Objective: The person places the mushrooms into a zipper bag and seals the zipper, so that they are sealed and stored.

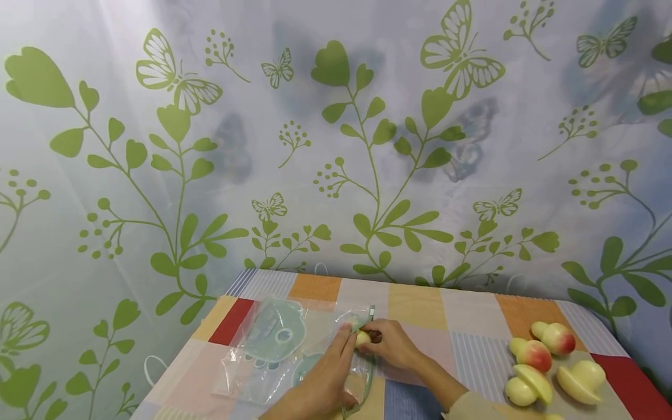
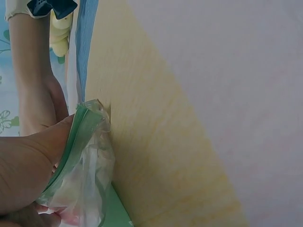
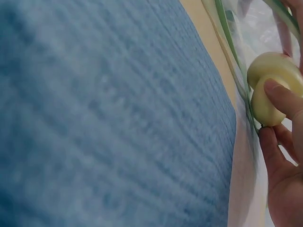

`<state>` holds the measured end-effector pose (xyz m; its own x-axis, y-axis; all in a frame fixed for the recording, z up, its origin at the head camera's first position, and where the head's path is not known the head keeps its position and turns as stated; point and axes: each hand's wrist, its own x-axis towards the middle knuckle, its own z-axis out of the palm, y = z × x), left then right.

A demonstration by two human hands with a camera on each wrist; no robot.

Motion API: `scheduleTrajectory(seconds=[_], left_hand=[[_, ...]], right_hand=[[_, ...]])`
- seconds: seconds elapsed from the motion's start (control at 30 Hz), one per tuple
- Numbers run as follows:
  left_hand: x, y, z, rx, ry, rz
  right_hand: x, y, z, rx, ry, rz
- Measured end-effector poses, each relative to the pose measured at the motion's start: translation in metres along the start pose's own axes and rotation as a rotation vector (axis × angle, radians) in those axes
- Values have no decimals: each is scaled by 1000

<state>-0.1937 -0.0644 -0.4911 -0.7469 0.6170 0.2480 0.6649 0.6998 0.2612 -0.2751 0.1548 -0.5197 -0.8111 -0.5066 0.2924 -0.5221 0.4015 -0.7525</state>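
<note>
A clear zip bag (image 1: 280, 379) with a green edge and a green cartoon animal print lies on the table. My left hand (image 1: 328, 364) holds the bag at its mouth; in the left wrist view the thumb (image 2: 28, 165) lies along the green zip edge (image 2: 78, 137). My right hand (image 1: 394, 344) pinches a pale yellow mushroom-shaped piece (image 3: 267, 101) between thumb and fingers at the bag's mouth. Something pinkish shows through the plastic in the left wrist view.
On the right, several similar pale yellow pieces (image 1: 525, 388), some with red ends (image 1: 564, 341), lie on a grey board (image 1: 609, 399). The table has a patchwork cloth (image 1: 420, 309). A curtain (image 1: 336, 175) with leaves and butterflies hangs behind.
</note>
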Motion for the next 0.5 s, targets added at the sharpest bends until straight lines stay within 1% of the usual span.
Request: scheduleTrajectory(seconds=[0.23,0.5], left_hand=[[-1,1,0,-2,-19,-9],[0,2,0,6,-31,-10]], right_hand=[[1,4,6,-12,84,24],[-1,5,7,45,61,15]])
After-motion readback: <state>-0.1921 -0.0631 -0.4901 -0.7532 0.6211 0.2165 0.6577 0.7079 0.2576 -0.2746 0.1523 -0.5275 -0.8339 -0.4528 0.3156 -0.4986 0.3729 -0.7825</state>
